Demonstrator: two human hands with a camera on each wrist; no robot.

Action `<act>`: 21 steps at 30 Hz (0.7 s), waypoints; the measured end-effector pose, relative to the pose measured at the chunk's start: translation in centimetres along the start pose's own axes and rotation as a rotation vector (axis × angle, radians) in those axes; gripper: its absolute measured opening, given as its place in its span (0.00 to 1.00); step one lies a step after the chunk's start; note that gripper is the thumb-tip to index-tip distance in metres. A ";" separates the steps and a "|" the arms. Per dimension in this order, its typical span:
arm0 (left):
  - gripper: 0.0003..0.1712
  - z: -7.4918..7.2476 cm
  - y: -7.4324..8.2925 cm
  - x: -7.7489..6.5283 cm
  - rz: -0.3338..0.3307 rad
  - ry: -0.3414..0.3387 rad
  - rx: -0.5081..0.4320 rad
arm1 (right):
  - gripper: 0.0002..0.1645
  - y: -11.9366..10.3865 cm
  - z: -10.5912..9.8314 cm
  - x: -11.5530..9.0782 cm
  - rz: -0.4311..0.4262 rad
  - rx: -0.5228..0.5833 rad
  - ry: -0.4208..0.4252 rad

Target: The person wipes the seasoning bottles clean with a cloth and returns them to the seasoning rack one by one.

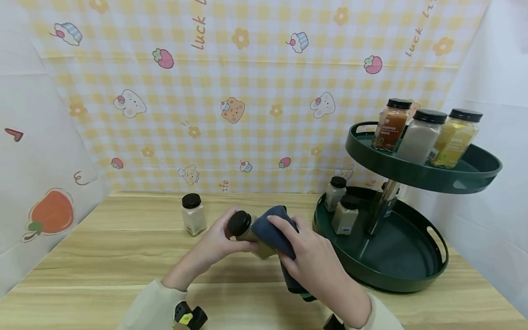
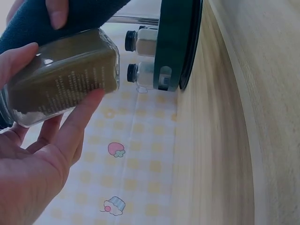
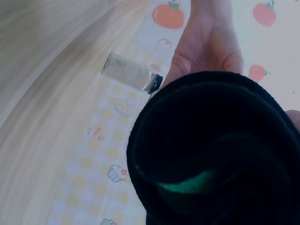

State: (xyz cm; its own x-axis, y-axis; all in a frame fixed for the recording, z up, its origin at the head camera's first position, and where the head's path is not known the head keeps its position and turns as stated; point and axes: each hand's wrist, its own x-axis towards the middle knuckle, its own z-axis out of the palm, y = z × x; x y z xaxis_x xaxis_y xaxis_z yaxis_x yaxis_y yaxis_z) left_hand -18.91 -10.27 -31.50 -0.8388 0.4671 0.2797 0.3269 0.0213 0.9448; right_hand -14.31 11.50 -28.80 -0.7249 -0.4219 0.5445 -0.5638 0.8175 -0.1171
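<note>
My left hand (image 1: pixel 219 239) grips a glass spice jar (image 2: pixel 70 72) of brown powder, its black lid (image 1: pixel 239 223) tipped up toward the left. The jar is held tilted above the wooden table, with printed text on the side facing the left wrist camera. In my right hand (image 1: pixel 310 256) is a folded dark blue cloth (image 1: pixel 275 233), pressed against the jar's side. The cloth's lower end hangs down and shows a green patch (image 3: pixel 190 183). From the right wrist, the cloth hides most of the jar.
A jar of white contents (image 1: pixel 194 217) stands on the table at left. To the right is a two-tier dark green rack (image 1: pixel 396 279). Its upper tray (image 1: pixel 416 176) bears a pepper jar (image 1: pixel 389 130), a whitish jar (image 1: pixel 418 140) and a yellow jar (image 1: pixel 453 142); smaller jars (image 1: pixel 344 217) stand below.
</note>
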 end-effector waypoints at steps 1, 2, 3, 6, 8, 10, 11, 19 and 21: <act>0.28 0.0 0.0 0.0 -0.006 0.003 0.008 | 0.37 0.1 0.1 0.0 0.004 -0.005 -0.004; 0.28 0.0 0.0 0.0 -0.011 0.007 0.013 | 0.37 0.3 0.2 0.1 0.012 -0.010 -0.010; 0.28 0.0 0.0 0.0 -0.017 0.013 0.021 | 0.37 0.5 0.4 0.1 0.021 -0.017 -0.019; 0.28 0.0 0.0 -0.1 -0.033 0.030 0.029 | 0.36 1.3 1.1 0.3 0.061 -0.046 -0.047; 0.28 -0.1 0.1 -0.1 -0.045 0.042 0.029 | 0.35 1.8 1.6 0.4 0.087 -0.064 -0.063; 0.28 -0.1 0.2 -0.1 -0.056 0.050 0.028 | 0.34 2.2 1.9 0.4 0.102 -0.075 -0.073; 0.28 -0.1 0.2 -0.1 -0.061 0.054 0.030 | 0.34 2.3 2.0 0.4 0.106 -0.077 -0.075; 0.29 0.0 0.2 0.0 -0.099 0.060 0.044 | 0.35 1.5 1.8 0.3 0.089 -0.050 -0.077; 0.29 0.1 0.2 0.0 -0.100 0.054 0.047 | 0.36 1.0 1.5 0.3 0.071 -0.041 -0.062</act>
State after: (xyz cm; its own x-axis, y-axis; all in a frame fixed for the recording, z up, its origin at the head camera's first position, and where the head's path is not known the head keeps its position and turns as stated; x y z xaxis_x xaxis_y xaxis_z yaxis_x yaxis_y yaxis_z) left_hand -18.79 -10.18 -31.33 -0.8900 0.4126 0.1939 0.2589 0.1074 0.9599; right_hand -15.65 11.62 -30.02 -0.7864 -0.3849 0.4832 -0.4943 0.8612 -0.1184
